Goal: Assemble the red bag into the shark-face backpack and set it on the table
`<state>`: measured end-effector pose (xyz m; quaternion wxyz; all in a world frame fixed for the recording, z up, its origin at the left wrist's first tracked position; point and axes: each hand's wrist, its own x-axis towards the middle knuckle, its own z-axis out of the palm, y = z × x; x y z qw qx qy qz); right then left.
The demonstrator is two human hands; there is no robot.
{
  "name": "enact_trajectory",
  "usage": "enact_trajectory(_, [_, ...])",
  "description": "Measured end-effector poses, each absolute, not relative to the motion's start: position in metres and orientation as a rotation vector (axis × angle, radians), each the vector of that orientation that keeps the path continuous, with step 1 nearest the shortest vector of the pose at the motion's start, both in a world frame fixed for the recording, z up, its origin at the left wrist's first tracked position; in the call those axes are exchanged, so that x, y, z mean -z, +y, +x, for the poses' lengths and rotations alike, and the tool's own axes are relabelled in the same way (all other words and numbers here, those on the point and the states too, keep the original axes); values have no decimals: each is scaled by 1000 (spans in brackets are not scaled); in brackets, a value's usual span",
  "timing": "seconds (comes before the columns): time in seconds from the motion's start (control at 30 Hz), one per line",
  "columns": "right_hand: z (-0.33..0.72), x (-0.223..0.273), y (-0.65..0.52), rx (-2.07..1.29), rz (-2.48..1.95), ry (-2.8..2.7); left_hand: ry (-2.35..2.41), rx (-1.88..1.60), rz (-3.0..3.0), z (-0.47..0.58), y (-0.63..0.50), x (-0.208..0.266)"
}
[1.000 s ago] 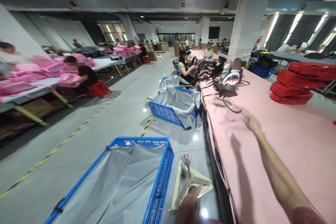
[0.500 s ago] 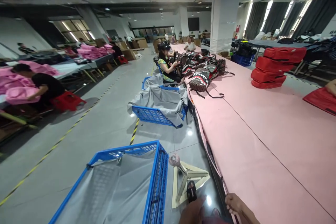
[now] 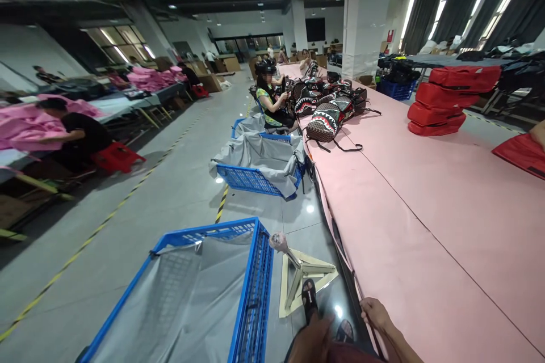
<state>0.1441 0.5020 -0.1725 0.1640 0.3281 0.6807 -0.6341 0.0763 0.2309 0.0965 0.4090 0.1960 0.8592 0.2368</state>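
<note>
At the near edge of the pink-covered table (image 3: pixel 426 215), my right hand (image 3: pixel 375 314) is closed, its curled fingers on the rim of the pink table cover. A strip of that cover hangs down just below the fingers. My left hand (image 3: pixel 314 337) is low over my lap, dark and in shadow, and its fingers cannot be made out clearly. Below, a sandalled foot (image 3: pixel 309 293) rests by a cream metal triangular stand (image 3: pixel 290 295) with a wrapped knob on its post. Farther up the table lies a pile of backpacks (image 3: pixel 324 123) with a shark-mouth print.
Left of my legs stands a blue crate (image 3: pixel 254 289) with grey lining; another lined blue crate (image 3: pixel 244 178) is farther on. A seated person (image 3: pixel 272 102) works by the backpacks. Red bags (image 3: pixel 438 108) are stacked at right, near another person's red bag (image 3: pixel 522 153).
The view has tilted down slightly, so the scene sits a little higher. My right hand stays at the table edge. Beyond the backpacks, the far person has lifted a patterned item.
</note>
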Motion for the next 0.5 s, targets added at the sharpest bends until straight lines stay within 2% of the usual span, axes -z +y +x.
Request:
enact_trajectory(0.37, [157,158,501,1651,868,2185,2164,-575,633,85,241,-124])
enact_trajectory(0.5, [162,156,496,1659,920,2224,2171,-522,698,81,240,-120])
